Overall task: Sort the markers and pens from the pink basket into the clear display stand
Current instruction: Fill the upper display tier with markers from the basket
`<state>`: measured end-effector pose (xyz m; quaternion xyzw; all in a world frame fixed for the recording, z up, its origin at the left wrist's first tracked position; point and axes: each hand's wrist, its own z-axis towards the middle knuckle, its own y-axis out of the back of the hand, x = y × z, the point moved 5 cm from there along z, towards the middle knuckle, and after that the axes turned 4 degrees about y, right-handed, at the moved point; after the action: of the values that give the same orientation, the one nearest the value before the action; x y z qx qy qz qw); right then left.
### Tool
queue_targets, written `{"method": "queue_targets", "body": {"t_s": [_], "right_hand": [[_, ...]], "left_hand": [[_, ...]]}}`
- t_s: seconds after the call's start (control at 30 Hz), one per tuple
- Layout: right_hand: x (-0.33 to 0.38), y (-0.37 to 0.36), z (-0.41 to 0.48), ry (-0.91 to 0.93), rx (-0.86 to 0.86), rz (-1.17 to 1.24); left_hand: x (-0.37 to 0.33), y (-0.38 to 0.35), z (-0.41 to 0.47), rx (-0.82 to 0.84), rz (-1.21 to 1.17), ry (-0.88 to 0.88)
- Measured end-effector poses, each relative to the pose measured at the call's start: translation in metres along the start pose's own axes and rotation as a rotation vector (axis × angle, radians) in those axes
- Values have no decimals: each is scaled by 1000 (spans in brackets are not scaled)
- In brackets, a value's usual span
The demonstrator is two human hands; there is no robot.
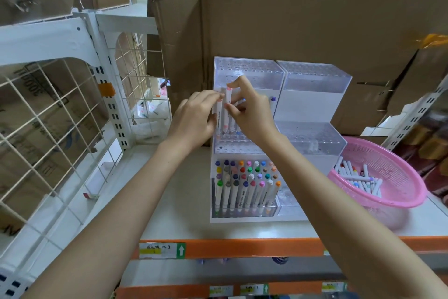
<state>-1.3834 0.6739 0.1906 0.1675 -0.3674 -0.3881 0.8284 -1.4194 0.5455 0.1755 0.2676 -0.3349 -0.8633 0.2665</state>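
Both hands at the clear display stand (281,73), middle tier. Right hand (252,109) pinching an upright white marker (227,109); left hand (194,119) gripping another beside it. Pink basket (409,192) at four o'clock, holding more. Likely risk: missing a hole, tipping neighbouring markers.

two hands (191,119), two clear stands (315,104), one pink basket (400,192) (markers uncountable).

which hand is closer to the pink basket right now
Right. The right hand is at the stand's middle tier, up and left of the basket; the left hand is further left.
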Motion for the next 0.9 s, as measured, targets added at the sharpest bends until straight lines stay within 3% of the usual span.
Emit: {"method": "queue_targets", "body": {"t_s": [0.57, 0.9], "right_hand": [[-12, -11, -11, 33, 87, -124], [-12, 7, -20, 220, 8, -400]], "left_hand": [[-2, 1, -3, 12, 75, -26], [-14, 3, -2, -3, 183, -42]]}}
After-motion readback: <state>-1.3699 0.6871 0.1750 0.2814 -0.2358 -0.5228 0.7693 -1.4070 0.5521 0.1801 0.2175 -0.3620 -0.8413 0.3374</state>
